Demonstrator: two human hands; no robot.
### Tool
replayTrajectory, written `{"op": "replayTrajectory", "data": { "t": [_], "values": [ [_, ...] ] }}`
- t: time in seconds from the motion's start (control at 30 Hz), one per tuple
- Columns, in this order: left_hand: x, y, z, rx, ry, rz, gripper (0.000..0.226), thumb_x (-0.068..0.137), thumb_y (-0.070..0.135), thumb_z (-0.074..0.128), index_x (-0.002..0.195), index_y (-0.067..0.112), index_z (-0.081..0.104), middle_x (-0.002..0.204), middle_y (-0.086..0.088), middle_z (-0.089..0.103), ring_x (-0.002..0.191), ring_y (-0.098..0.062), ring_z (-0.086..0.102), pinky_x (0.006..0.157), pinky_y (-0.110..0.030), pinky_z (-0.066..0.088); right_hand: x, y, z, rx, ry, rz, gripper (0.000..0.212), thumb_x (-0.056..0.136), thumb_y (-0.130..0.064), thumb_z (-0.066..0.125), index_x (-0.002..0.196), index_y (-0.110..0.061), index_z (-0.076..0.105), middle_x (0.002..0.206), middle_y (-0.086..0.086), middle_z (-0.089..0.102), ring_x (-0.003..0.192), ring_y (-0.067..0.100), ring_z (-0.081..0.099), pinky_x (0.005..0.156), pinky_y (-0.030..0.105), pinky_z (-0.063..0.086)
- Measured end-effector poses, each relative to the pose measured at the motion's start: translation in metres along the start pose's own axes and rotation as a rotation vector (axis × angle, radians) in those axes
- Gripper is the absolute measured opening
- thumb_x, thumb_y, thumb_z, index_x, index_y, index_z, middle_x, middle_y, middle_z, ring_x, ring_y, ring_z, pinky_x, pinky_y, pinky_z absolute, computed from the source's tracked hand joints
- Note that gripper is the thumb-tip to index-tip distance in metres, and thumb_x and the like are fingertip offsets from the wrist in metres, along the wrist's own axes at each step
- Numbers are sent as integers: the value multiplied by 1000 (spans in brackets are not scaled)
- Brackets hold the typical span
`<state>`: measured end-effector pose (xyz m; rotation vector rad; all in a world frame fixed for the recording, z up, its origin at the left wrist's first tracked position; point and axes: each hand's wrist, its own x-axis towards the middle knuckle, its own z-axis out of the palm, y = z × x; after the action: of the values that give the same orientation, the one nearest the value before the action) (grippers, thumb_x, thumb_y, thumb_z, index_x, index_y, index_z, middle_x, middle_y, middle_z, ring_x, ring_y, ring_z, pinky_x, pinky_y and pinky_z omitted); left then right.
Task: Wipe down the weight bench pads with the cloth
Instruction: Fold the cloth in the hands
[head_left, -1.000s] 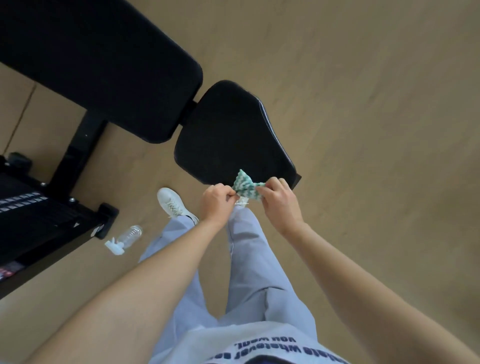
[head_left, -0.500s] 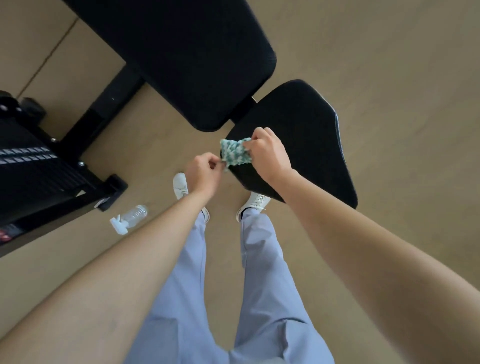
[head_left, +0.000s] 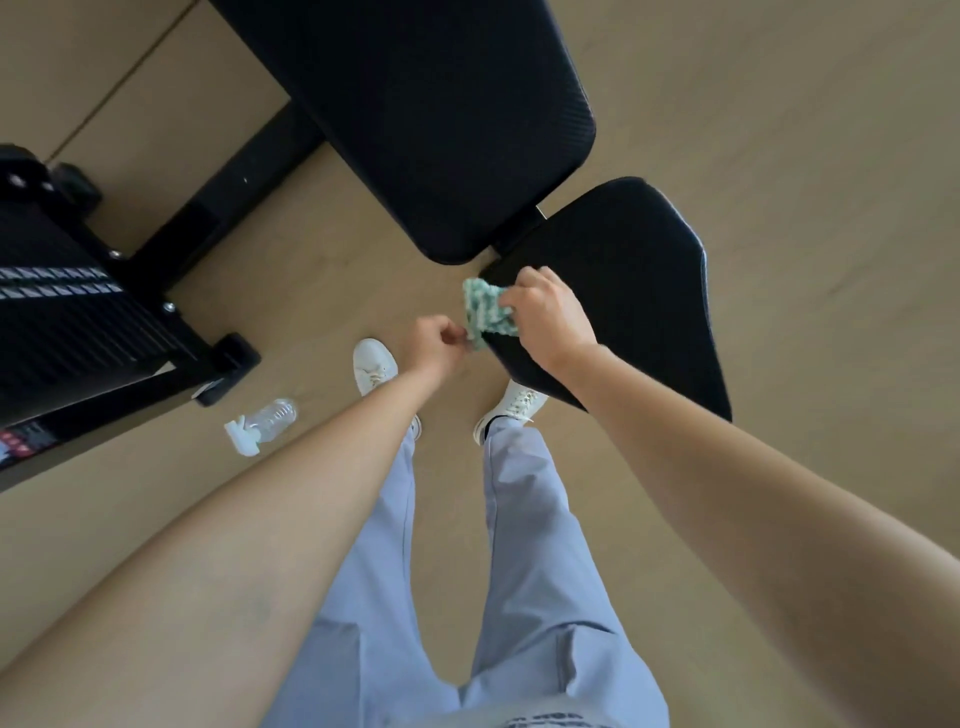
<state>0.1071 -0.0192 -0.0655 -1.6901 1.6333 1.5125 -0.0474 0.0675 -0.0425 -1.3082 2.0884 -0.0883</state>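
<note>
A black weight bench stands on the floor, its long back pad (head_left: 441, 119) at top centre and its smaller seat pad (head_left: 639, 291) to the right. A green-and-white cloth (head_left: 483, 306) lies bunched at the near left edge of the seat pad. My right hand (head_left: 550, 317) grips the cloth from the right, over the seat pad. Just left of it, my left hand (head_left: 434, 345) pinches the cloth's lower corner, off the pad's edge.
A clear spray bottle (head_left: 262, 423) lies on the wooden floor at left. A black machine frame (head_left: 78, 322) fills the left side, and the bench's black leg (head_left: 234, 192) runs toward it. My white shoes (head_left: 374, 366) stand beside the seat pad.
The view has swung so the bench sits further right. Both hands have carried the cloth from in front of me to the seat pad's left edge.
</note>
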Motion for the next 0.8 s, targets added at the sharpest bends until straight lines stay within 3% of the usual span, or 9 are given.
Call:
{"op": "replayTrajectory", "data": {
  "t": [0.07,0.2,0.37,0.47,0.53,0.6,0.67,0.73,0.8],
  "values": [
    [-21,-6,-4,24,-69,11,11,85,10,78,78,13,71,71,-1,64,74,-20,61,80,-40,58,-26,4,3,16,-19,15,12,81,1,70,85,-10,73,86,7,56,80,26,47,64,42,51],
    [-66,2,-17,-12,-179,76,7,86,18,80,88,14,73,74,5,64,71,-10,56,66,-20,46,-69,5,-23,28,-238,155,19,88,-5,64,99,-15,75,96,5,65,90,30,61,70,37,52],
    [-118,43,-38,-137,-195,153,21,77,37,76,87,20,69,89,5,67,82,-12,61,85,-33,50,-106,-4,-67,309,-300,293,16,91,-13,62,97,-14,77,86,3,70,84,28,66,70,36,53],
    [-151,79,-59,-88,-160,347,28,76,45,75,81,19,67,120,12,67,117,-10,60,107,-37,45,-126,-15,-97,592,-257,310,20,96,-8,58,104,-11,76,88,1,67,86,21,64,79,37,54],
    [-173,106,-78,13,-127,482,27,84,41,75,73,21,62,128,13,64,128,-10,52,107,-33,40,-140,-24,-121,910,-224,318,18,100,-9,58,107,-11,75,100,9,74,92,20,68,88,41,57],
    [-198,137,-99,-14,-152,532,32,91,37,73,73,14,59,111,13,71,108,-10,62,92,-31,46,-150,-36,-149,1203,-175,302,15,101,-8,58,109,-9,72,103,11,74,92,19,69,88,36,57],
    [-221,165,-118,-46,-171,583,45,94,41,70,75,3,55,77,9,63,69,-14,55,68,-30,44,-155,-49,-180,1419,-105,281,12,101,-4,57,107,-6,67,98,10,69,86,18,67,81,31,55],
    [-241,190,-136,-32,-111,640,49,95,46,67,76,3,55,64,8,50,60,-9,44,59,-25,38,-157,-62,-208,1564,-56,244,10,100,-7,56,106,-7,65,100,10,66,87,21,64,81,34,55],
    [-259,207,-152,-64,-49,617,42,96,49,64,78,11,58,67,7,56,61,-7,51,60,-22,43,-161,-73,-230,1655,-49,230,16,102,-18,56,113,-7,62,110,13,65,99,25,64,93,43,55]
  ]
}}
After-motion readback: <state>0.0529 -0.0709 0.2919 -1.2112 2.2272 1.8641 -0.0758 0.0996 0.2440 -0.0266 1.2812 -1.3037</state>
